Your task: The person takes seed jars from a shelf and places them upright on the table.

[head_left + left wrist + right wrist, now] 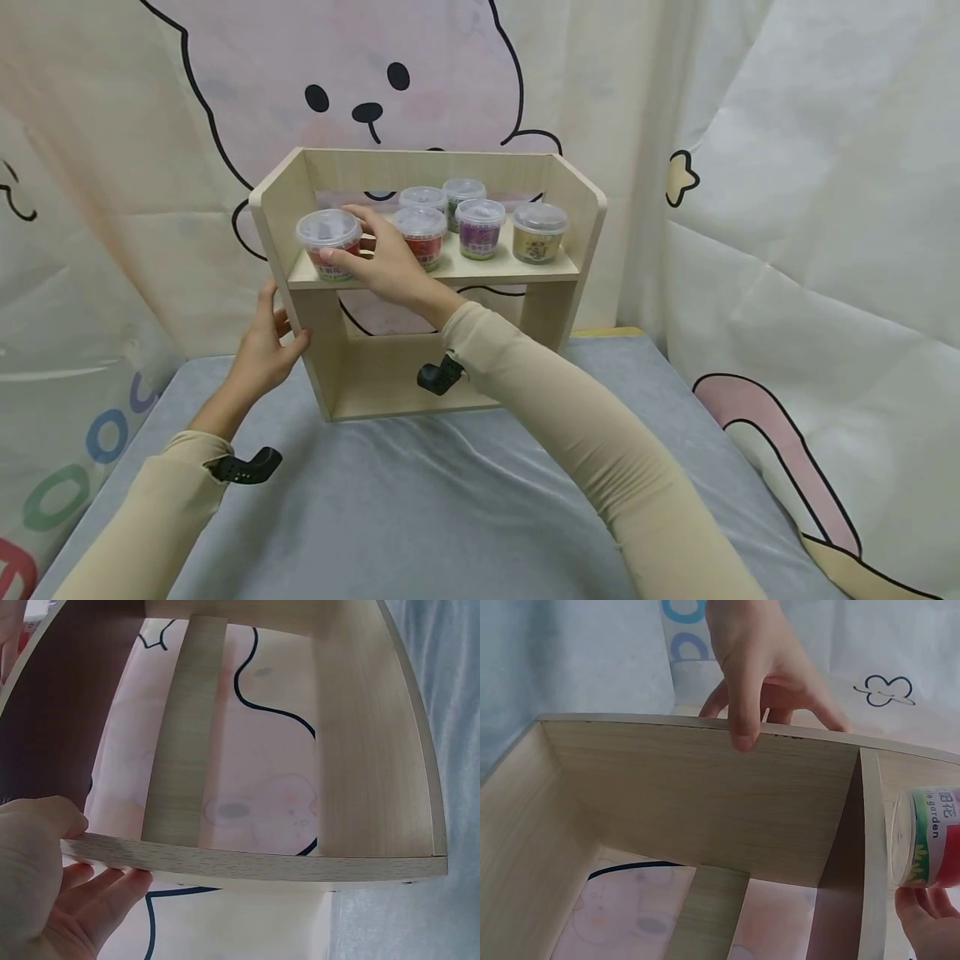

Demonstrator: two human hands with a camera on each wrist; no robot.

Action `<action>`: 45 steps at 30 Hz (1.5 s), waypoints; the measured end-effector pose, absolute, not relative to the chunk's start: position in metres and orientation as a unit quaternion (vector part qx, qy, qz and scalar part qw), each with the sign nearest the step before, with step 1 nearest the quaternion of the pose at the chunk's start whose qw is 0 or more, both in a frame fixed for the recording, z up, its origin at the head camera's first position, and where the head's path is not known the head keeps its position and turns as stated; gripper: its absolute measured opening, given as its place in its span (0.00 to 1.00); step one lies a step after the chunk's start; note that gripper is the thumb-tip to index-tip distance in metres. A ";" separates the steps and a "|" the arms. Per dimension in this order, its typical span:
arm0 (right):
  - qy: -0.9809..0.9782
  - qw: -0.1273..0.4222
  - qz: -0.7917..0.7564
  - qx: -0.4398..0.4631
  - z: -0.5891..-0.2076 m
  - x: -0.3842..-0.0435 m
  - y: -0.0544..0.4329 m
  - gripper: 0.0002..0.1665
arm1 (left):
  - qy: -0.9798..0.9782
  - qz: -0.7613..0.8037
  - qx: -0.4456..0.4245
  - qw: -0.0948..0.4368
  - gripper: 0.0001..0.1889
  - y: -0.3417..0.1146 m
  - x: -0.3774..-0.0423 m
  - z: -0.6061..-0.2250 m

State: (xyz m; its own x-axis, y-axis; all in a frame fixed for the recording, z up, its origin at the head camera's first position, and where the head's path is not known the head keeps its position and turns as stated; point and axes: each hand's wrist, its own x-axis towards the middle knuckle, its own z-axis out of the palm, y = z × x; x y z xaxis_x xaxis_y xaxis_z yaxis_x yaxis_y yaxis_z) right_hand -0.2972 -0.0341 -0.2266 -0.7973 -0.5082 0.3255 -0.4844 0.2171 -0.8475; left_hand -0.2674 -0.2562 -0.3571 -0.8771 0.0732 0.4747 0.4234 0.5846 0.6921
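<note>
A small light-wood shelf unit (318,354) stands on the table. My left hand (262,350) holds the front edge of its left side panel; in the left wrist view the thumb lies on the inner face and the fingers of that hand (45,877) outside. On the upper shelf's left end, my right hand (393,262) grips a lidded clear plastic cup (330,232) with red contents, thumb in front and fingers behind. The right wrist view shows the cup's printed label (934,825) at its right edge, the right hand's fingertips (911,900) against it.
Right of the held cup stand a red cup (422,242), a purple cup (480,233) and a yellow cup (540,237), with two more lidded cups behind. A grey-blue cloth (420,508) covers the table. Printed curtains (615,100) hang around it.
</note>
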 end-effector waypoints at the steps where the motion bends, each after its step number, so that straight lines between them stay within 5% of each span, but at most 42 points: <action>1: 0.776 0.013 -0.542 -0.323 -0.227 -0.296 -0.033 0.41 | -0.866 -0.433 -0.145 0.204 0.49 -0.257 -0.268 -0.358; 23: 0.718 0.049 -0.583 -0.377 -0.245 -0.262 0.002 0.42 | -0.862 -0.435 -0.148 0.215 0.49 -0.261 -0.266 -0.361; 45: 0.720 0.127 -0.567 -0.379 -0.360 -0.255 0.008 0.42 | -0.875 -0.422 -0.138 0.194 0.50 -0.257 -0.268 -0.357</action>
